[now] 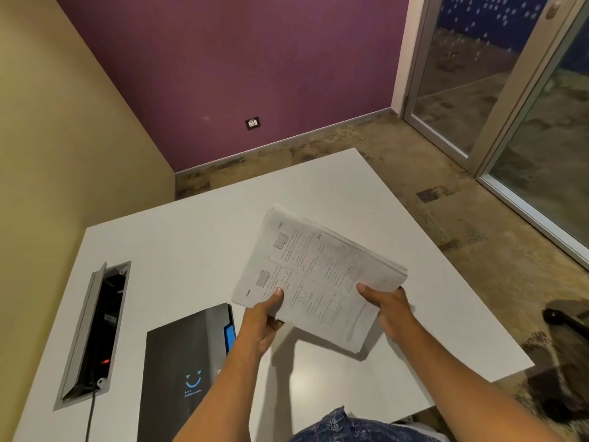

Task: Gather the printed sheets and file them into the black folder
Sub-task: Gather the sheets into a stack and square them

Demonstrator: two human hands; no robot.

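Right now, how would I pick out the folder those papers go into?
Start at the white table. On its near left side, under the left forearm, lies the black folder. It alone is dark, with a blue smiley printed on its cover.

Print on the printed sheets too small and blurred to read. Fingers of the left hand and right hand hidden under the stack, only thumbs show. Black folder cut off by bottom edge, partly covered by left forearm. Cable box interior dark, contents unclear.
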